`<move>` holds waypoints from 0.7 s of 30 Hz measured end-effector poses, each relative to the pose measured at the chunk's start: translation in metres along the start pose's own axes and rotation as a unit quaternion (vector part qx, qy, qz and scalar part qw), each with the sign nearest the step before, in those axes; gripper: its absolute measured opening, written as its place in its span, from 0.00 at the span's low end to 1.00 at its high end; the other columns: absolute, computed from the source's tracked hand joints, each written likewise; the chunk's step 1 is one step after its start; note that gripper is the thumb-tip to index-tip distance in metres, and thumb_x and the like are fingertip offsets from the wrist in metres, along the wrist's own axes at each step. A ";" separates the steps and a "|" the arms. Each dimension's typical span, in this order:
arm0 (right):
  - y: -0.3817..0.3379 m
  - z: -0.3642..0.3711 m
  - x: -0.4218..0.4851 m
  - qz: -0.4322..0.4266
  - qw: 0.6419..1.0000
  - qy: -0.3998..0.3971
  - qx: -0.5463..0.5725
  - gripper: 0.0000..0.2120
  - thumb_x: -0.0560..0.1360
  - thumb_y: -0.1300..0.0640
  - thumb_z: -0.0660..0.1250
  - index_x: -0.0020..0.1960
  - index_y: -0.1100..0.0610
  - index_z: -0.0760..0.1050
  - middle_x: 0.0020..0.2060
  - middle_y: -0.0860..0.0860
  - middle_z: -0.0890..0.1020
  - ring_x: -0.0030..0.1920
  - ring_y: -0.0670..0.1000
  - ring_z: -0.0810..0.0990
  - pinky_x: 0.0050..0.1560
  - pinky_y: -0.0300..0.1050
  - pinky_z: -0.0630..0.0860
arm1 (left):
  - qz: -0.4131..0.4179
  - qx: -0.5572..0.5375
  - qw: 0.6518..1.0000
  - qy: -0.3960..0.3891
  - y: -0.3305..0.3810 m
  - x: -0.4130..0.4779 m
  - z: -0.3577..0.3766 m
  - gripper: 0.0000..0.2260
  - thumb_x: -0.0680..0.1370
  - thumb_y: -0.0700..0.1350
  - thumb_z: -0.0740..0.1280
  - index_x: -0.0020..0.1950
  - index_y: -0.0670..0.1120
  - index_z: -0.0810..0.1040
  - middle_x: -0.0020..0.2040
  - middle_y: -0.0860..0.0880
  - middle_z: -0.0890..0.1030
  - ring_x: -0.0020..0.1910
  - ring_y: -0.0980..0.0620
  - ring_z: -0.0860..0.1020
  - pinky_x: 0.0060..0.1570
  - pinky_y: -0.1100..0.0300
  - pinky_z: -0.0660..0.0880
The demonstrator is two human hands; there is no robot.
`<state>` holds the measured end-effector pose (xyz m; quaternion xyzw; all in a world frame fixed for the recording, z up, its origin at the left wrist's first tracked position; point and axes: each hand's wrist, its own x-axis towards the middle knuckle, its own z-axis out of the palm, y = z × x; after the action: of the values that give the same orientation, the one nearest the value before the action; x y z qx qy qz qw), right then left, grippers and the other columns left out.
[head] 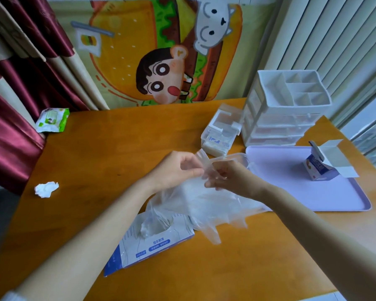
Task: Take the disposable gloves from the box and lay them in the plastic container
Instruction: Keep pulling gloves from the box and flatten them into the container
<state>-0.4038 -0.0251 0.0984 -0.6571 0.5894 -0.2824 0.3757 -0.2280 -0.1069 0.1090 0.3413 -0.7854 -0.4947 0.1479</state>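
The white and blue glove box (152, 244) lies flat on the wooden table near me, with clear gloves sticking out of its top opening. A bunch of clear disposable gloves (204, 205) hangs from my two hands above the box. My left hand (178, 168) pinches the upper edge of the gloves. My right hand (228, 177) pinches the same bunch just to the right. Behind my hands, the rim of the clear plastic container (240, 157) shows, mostly hidden by my right hand.
A lilac tray (313, 198) lies at the right with a small open carton (321, 166) on it. Behind stand a white drawer organiser (284, 114) and a small clear box (221, 131). A crumpled tissue (46, 189) and a wipes pack (52, 120) lie at the left.
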 end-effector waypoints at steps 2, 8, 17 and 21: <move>0.010 -0.011 -0.002 0.019 0.998 0.022 -0.048 0.17 0.69 0.62 0.75 0.35 0.41 0.75 0.31 0.39 0.79 0.35 0.47 0.80 0.41 0.49 0.81 | -0.008 0.022 0.998 0.052 -0.001 0.009 -0.001 0.01 0.76 0.41 0.69 0.45 0.47 0.80 0.43 0.57 0.80 0.43 0.65 0.76 0.43 0.78 0.69; 0.010 -0.050 0.001 0.030 0.956 0.264 -0.125 0.10 0.70 0.61 0.73 0.37 0.52 0.73 0.34 0.45 0.77 0.37 0.49 0.75 0.39 0.30 0.69 | 0.068 0.053 0.978 0.191 0.021 0.031 -0.005 0.02 0.76 0.41 0.69 0.45 0.44 0.79 0.43 0.53 0.80 0.46 0.59 0.76 0.46 0.72 0.71; 0.039 -0.051 -0.028 -0.136 0.912 0.272 -0.276 0.09 0.68 0.69 0.65 0.42 0.57 0.79 0.39 0.50 0.78 0.44 0.49 0.71 0.37 0.40 0.68 | 0.224 0.238 0.937 0.126 0.001 0.008 0.025 0.04 0.72 0.38 0.68 0.39 0.44 0.74 0.50 0.49 0.77 0.55 0.56 0.70 0.56 0.69 0.65; 0.081 -0.025 -0.032 -0.076 0.940 0.118 -0.309 0.18 0.63 0.74 0.70 0.44 0.53 0.80 0.42 0.47 0.79 0.45 0.49 0.74 0.32 0.41 0.71 | 0.136 0.350 0.926 -0.040 -0.029 0.008 0.050 0.04 0.75 0.38 0.64 0.46 0.46 0.73 0.63 0.49 0.70 0.65 0.55 0.62 0.66 0.56 0.61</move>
<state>-0.4743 0.0005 0.0478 -0.7454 0.6364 -0.1896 0.0588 -0.2512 -0.0862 0.0595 0.2407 -0.9529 -0.1764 0.0533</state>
